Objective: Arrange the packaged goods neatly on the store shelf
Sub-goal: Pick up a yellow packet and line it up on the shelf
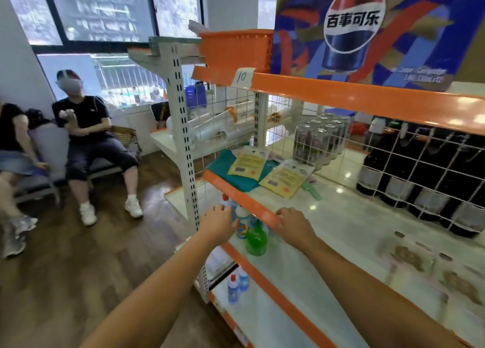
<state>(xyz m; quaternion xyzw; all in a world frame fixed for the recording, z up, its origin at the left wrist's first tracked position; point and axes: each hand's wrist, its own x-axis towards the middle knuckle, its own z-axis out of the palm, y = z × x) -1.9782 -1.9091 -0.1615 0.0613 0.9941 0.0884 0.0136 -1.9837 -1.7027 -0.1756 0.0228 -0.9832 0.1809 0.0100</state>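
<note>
both hands reach toward the orange shelf edge (244, 199), the landmark for everything here. the left hand (219, 223) sits just below and left of that edge, fingers curled loosely toward a white bottle (242, 223) on the tier underneath; whether the fingertips actually touch or pinch it i cannot tell, since the back of the hand hides them. the right hand (294, 224) rests at the edge itself, fingers bent over the orange strip and close together, apparently holding nothing else. the packaged goods lie above the edge on the shelf surface: two yellow flat packets (284, 181), one lapping a teal packet (225, 170), all skewed rather than squared. behind them stands a shrink-wrapped pack of cans (319, 143), and further right a row of dark bottles (420, 179) behind wire mesh. just beside the white bottle, below the edge, stands a green spray bottle (256, 240). the likely risk is the crowded cluster under the edge: a sweep of the left hand could knock the green spray bottle or its neighbours over, as they stand tight together near the front. the glossy packets could also slide off the shelf front if nudged carelessly.
</note>
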